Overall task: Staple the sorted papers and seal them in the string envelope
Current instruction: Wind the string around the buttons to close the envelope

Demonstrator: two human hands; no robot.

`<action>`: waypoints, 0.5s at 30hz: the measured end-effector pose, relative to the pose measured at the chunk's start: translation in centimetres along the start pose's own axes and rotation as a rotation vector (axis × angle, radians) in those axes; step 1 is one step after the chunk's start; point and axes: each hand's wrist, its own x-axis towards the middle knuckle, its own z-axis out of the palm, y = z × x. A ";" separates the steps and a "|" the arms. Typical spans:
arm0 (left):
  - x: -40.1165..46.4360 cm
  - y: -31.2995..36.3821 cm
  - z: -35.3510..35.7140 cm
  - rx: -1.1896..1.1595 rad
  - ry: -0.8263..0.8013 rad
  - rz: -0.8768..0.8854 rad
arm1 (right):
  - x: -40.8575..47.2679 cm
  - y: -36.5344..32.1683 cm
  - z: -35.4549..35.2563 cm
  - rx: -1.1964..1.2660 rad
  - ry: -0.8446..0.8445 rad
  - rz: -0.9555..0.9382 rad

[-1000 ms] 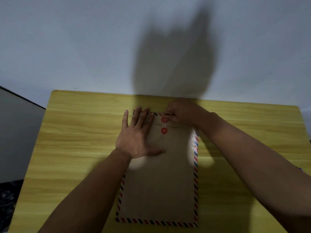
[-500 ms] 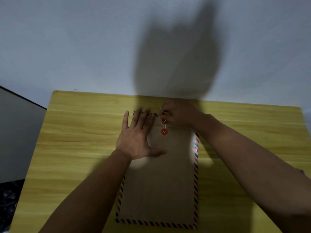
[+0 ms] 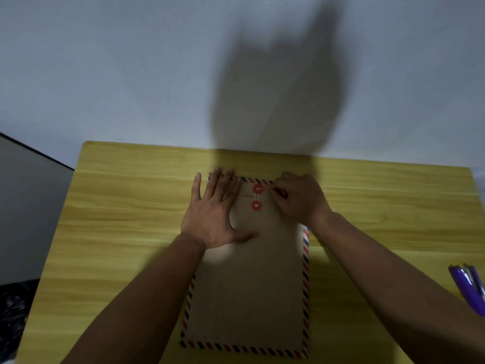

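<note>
While the envelope [image 3: 249, 292] lies flat mid-table [image 3: 126, 206], it is pinned by the left hand [image 3: 214, 215], fingers spread. The string [image 3: 274, 191], thin and limp, is pinched by the right hand [image 3: 299, 198] beside the upper red disc [image 3: 257, 188]. Contents are hidden; papers are presumably inside. A purple stapler [image 3: 469, 287] sits far right.

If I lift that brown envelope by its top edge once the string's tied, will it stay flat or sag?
The envelope looks like thin kraft paper lying flat on the table, so it would probably bend under its contents. It seems light. The left hand pressing it flat suggests it may slide on the smooth wood.
</note>
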 end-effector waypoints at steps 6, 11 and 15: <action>-0.1 0.0 0.1 0.000 0.000 0.000 | -4.0 -0.9 1.0 -0.185 0.019 -0.215; -0.1 -0.1 0.2 0.004 0.016 0.006 | -6.1 -2.4 1.9 -0.241 -0.014 -0.232; -0.1 -0.1 0.3 0.002 0.024 0.010 | -7.2 -3.6 2.5 -0.019 0.038 -0.030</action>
